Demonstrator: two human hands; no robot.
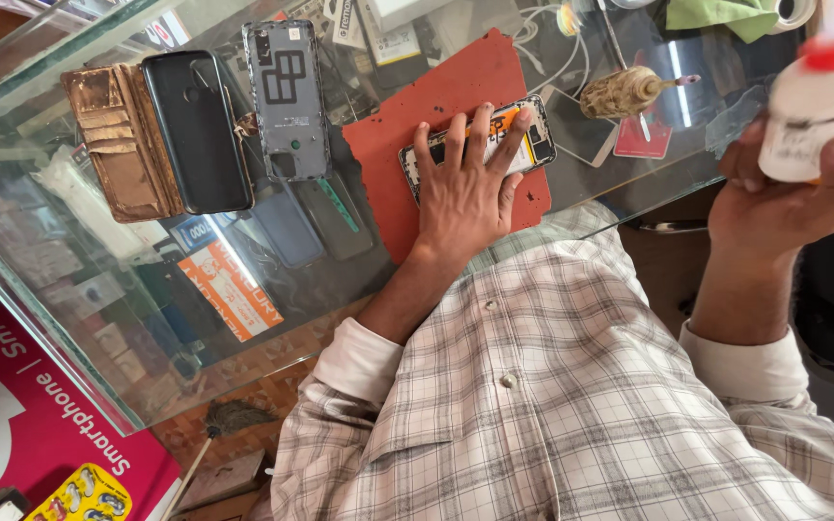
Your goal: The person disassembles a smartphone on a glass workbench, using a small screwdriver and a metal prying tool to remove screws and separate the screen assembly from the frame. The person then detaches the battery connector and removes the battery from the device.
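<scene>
**Glass table, opened phone and bottle: items as found**

1. Left hand [465,188]: lay flat, palm down, fingers spread across an opened phone [518,135]. It gripped nothing; it pressed downward, apparently to keep the phone from sliding.
2. Opened phone: back removed, innards showing. It lay at the near right part of a red mat [417,116], which seemingly gave it a softer, less slippery bed than bare glass.
3. Right hand [793,193]: raised off to the right, clear of the table [50,260], fingers curled closed around a white bottle [813,106].
4. White bottle: red-capped, held roughly upright and well apart from the phone.
5. Grey back cover [287,96]: inner side up, left of the mat, probably set aside within reach.
6. Black case [195,130]: beside the cover, resting on a worn brown wallet flap [113,140].
7. Small brown brush-like tool [625,92]: lay right of the phone.
8. Green cloth [721,14]: far edge of the table.
</scene>
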